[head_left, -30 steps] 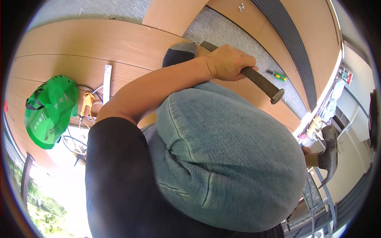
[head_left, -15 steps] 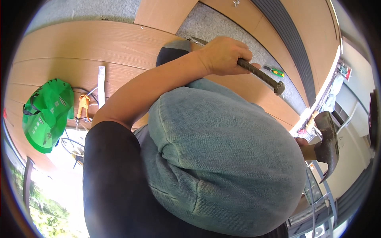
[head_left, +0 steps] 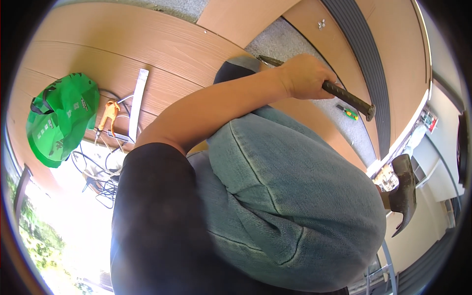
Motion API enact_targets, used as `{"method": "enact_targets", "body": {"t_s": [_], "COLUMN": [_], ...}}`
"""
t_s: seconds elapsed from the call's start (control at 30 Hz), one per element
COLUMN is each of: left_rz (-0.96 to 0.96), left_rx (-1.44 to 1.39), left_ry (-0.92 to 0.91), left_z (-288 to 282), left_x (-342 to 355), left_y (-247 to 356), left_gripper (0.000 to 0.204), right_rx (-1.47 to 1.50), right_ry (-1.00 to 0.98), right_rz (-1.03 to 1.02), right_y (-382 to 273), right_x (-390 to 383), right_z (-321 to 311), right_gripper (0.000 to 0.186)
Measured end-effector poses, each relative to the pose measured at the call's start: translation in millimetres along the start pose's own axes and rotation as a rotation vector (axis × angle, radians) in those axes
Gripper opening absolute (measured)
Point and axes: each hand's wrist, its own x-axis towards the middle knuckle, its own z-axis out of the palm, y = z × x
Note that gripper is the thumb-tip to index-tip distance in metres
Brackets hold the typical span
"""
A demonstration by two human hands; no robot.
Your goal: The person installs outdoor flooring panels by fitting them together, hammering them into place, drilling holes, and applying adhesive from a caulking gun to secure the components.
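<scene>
My left hand (head_left: 304, 76) is shut around a long tool with a black ribbed handle (head_left: 350, 98). The handle's end points to the right, over grey carpet (head_left: 295, 42). The tool's thin metal shaft (head_left: 269, 60) runs up and left from my fist, and its head is hidden behind my forearm. My bare forearm comes out of a black sleeve (head_left: 152, 211) and crosses above my bent knee in blue jeans (head_left: 290, 196). A dark rounded shape (head_left: 231, 71) shows just behind the forearm. My right hand is out of sight.
Wood-grain boards (head_left: 123, 44) lie on the carpet. On the left are a green bag (head_left: 61, 118), orange-handled pliers (head_left: 108, 115), a white strip (head_left: 136, 101) and tangled cables (head_left: 98, 174). A green-yellow screwdriver (head_left: 348, 112) lies near the handle's end. A dark ribbed strip (head_left: 361, 54) runs along the right.
My fist and the tool have drifted a little to the right in view, still gripped the same way. The green bag and the cables sit slightly lower in the picture.
</scene>
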Motion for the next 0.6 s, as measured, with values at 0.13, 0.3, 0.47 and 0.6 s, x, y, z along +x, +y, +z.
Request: {"method": "enact_targets", "body": {"t_s": [0.13, 0.3, 0.47, 0.6], "left_rz": [0.073, 0.111, 0.136, 0.136], "left_rx": [-0.022, -0.024, -0.038, -0.070], "left_ry": [0.149, 0.093, 0.154, 0.131], "left_z": [3, -3, -7, -9], "left_x": [-4, -5, -10, -11], "left_y": [2, -1, -2, -1], "left_gripper": [0.041, 0.042, 0.039, 0.037], "right_rx": [-0.025, -0.081, -0.219, -0.431], "right_ry": [0.010, 0.096, 0.057, -0.175], "right_rz": [0.011, 0.055, 0.191, 0.008], "right_y": [0, -8, -3, -13], "right_x": [3, 5, 16, 35], "right_z": [4, 12, 19, -9], "right_gripper": [0.033, 0.033, 0.033, 0.030]}}
